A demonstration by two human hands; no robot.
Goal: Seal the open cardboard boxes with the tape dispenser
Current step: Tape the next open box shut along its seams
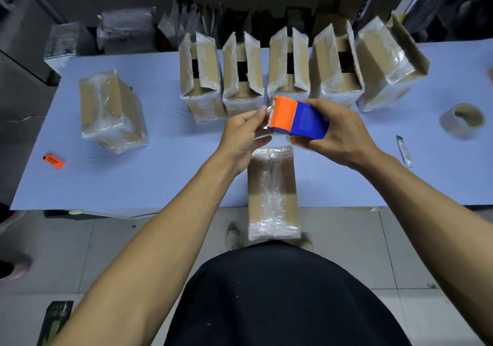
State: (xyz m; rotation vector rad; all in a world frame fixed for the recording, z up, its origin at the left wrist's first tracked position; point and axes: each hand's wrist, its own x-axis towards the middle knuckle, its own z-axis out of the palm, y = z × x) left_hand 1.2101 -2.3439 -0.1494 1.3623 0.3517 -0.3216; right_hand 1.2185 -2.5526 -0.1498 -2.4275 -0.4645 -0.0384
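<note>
Five cardboard boxes with raised flaps (242,71) await sealing; two look taped.
Right hand (338,129) grips orange-and-blue plastic tape dispenser (296,119); left hand (245,135) fingers pinch its tape end.

We see an even, rather cool light from above, bright on the worktop (160,180) and dim on the shelves at the top of the frame. Shadows are soft and weak. The plastic wrap on the boxes (112,111) gives small white glare. The wide lens bends the edges, and the corners look blurred.
</note>
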